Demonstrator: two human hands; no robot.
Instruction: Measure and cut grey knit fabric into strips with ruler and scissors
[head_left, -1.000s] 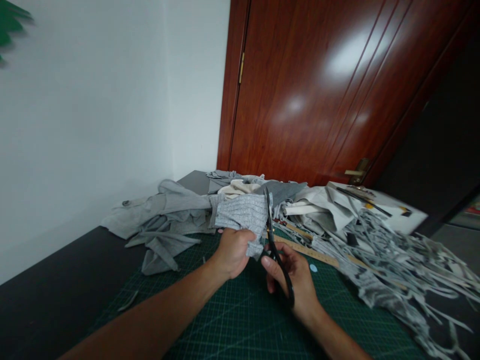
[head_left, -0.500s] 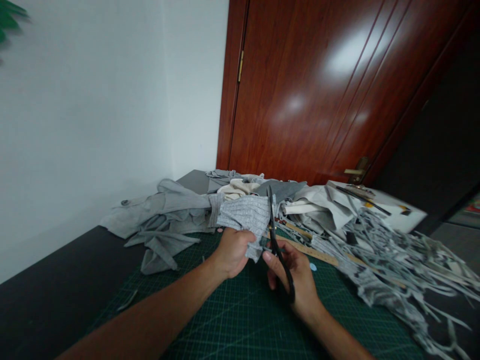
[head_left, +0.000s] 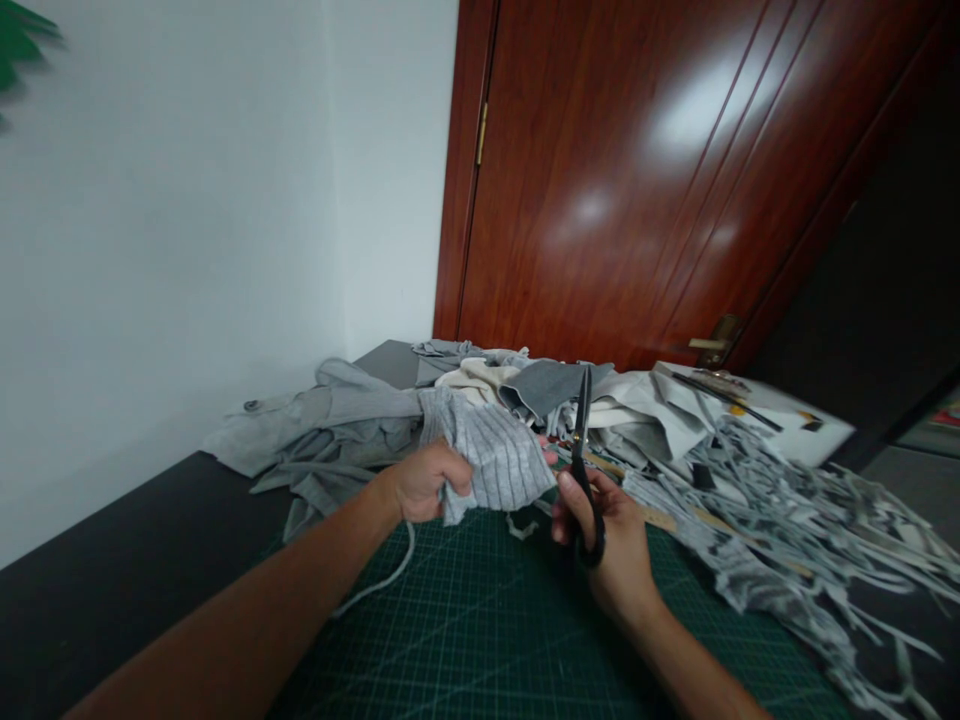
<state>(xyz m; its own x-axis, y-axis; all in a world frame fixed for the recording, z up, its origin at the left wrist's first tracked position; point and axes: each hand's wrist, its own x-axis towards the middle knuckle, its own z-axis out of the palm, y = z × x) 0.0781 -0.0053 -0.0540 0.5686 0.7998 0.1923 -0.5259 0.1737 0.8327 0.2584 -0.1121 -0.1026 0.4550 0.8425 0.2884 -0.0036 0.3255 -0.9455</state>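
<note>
Left hand (head_left: 421, 482) has its fingers closed round a bunched piece of grey ribbed cloth (head_left: 495, 455), held just above the green cutting mat (head_left: 480, 620). Right hand (head_left: 611, 545) has its fingers through the loops of black scissors (head_left: 581, 450), blades together and pointing up, just right of the cloth's free edge, apart from it as far as I can tell. Cloth looks light, soft and stretchy, so it'll flop and slide; best gripped near the cut edge, pulled taut. A thin strip (head_left: 375, 580) hangs below the left fingers onto the mat. Beyond the fingers: heap of grey clothes (head_left: 337, 425). Right of the scissors: a wooden ruler (head_left: 660, 518), mostly buried, and a big tangle of cut strips (head_left: 787, 520) spilling across the desk (head_left: 97, 590). That tangle crowds the right side; loose ends could snag the blades. Door (head_left: 637, 180) behind, not in the way.
</note>
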